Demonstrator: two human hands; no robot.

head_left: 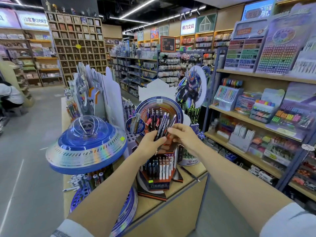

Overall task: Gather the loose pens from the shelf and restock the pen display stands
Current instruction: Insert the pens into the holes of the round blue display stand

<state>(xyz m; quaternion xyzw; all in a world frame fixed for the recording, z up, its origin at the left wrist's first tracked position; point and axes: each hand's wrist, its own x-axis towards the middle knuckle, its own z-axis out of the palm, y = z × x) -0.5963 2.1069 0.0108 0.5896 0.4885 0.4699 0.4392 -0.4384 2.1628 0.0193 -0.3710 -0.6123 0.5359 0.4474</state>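
Left hand (pixel 151 140), mine, is curled round a bundle of dark pens (pixel 164 124), tips down and caps fanned upward. My right hand (pixel 183 134) meets it, its fingertips pinching one barrel of the bundle. Both hover just above the hexagonal stand (pixel 159 184), in front of its round backing card (pixel 179 108).

Progress, as I judge it: gathering is largely done, since the bundle is in hand, and restocking is at the stage of singling out one pen. The stand's lower tier already carries a row of upright pens. Still outstanding are one dark pen (pixel 190 173) lying on the counter (pixel 186 187) near its right edge, and several white pens (pixel 72 187) lying loose under the saucer display (pixel 85 147), whose base ring (pixel 77 199) shows open holes.

Clearances: the saucer's rim stands just left of my left forearm, and the robot cut-out (pixel 191 89) rises behind and to the right. Displays crowd the counter, so the freest approach is from above. Beyond the counter's right edge a narrow aisle separates it from the wall shelving (pixel 239 117); the floor (pixel 25 134) to the left is wider.
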